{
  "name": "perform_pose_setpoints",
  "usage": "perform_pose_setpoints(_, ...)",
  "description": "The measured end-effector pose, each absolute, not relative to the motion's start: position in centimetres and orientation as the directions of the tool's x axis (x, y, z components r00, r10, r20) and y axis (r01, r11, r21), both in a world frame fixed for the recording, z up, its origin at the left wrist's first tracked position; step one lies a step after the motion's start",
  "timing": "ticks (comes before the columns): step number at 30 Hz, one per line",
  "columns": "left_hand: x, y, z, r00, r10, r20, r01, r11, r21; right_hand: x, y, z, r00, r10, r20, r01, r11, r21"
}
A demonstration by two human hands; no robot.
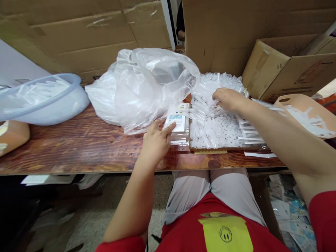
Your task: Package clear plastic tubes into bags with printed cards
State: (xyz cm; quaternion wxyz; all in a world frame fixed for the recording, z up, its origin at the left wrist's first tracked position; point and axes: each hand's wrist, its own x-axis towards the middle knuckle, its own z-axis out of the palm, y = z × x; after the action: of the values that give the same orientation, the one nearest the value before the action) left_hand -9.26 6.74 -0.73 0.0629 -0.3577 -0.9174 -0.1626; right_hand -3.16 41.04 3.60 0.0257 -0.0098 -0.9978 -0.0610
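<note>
My left hand (158, 140) rests at the left edge of a stack of printed clear packets (179, 123). Its thumb is stretched over the top packet, apart from the other fingers, which lie near the edge of a large clear plastic bag (136, 87). My right hand (228, 99) reaches into a shallow tray (210, 149) heaped with short clear plastic tubes (207, 134). Its fingers are bent and pressed together around some of the tubes; how many they pinch is hidden.
A blue basin (70, 101) of white tubes stands left, above an orange container (18, 136). To the right are more packets (253, 134), a peach basket (325, 115) with white pieces and an open cardboard box (275, 73). Cardboard panels (99, 35) line the back.
</note>
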Motion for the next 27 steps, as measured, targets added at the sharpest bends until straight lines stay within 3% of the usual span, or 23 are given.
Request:
perform_pose_setpoints(5, -7.5, 6.2, 1.6, -0.814, 0.572, 0.101, 0.581, 0.795, 0.174, 0.4, 39.0, 4.2, -0.845, -0.141, 0.516, -0.274, 0.943, -0.19)
perform_pose_setpoints(8, -6.8, 5.9, 1.9, -0.84, 0.539, 0.063, 0.541, 0.818, 0.195, 3.4, 34.8, 4.8, -0.666, -0.211, 0.716, -0.472, 0.862, -0.185)
perform_pose_setpoints(10, -6.4, 5.8, 1.6, -0.838, 0.538, 0.094, 0.541, 0.793, 0.281, 5.3, 31.2, 4.9, -0.566, -0.217, 0.795, -0.569, 0.801, -0.187)
perform_pose_setpoints(15, -5.2, 6.0, 0.6, -0.84, 0.504, 0.2, 0.488, 0.542, 0.685, 7.4, 24.9, 3.2, -0.534, -0.205, 0.821, -0.715, 0.628, -0.308)
perform_pose_setpoints(17, -4.6, 6.3, 0.4, -0.882, 0.455, 0.121, 0.31, 0.369, 0.876, 7.1, 24.1, 1.9, -0.543, -0.192, 0.817, -0.716, 0.615, -0.33)
perform_pose_setpoints(19, -3.9, 6.6, 0.3, -0.899, 0.439, -0.008, 0.066, 0.153, 0.986, 6.5, 23.9, 0.6, -0.555, -0.164, 0.816, -0.697, 0.627, -0.348)
perform_pose_setpoints(23, -2.5, 7.3, 0.7, -0.871, 0.463, -0.161, -0.256, -0.149, 0.955, 5.5, 23.4, -0.8, -0.547, -0.178, 0.818, -0.643, 0.715, -0.274)
perform_pose_setpoints(25, -2.0, 7.6, 1.0, -0.866, 0.471, -0.17, -0.304, -0.225, 0.926, 5.5, 23.0, -0.7, -0.568, -0.192, 0.8, -0.589, 0.774, -0.233)
perform_pose_setpoints(27, -1.8, 7.7, 1.2, -0.875, 0.454, -0.167, -0.316, -0.274, 0.908, 5.9, 23.0, -0.2, -0.632, -0.181, 0.753, -0.549, 0.791, -0.271)
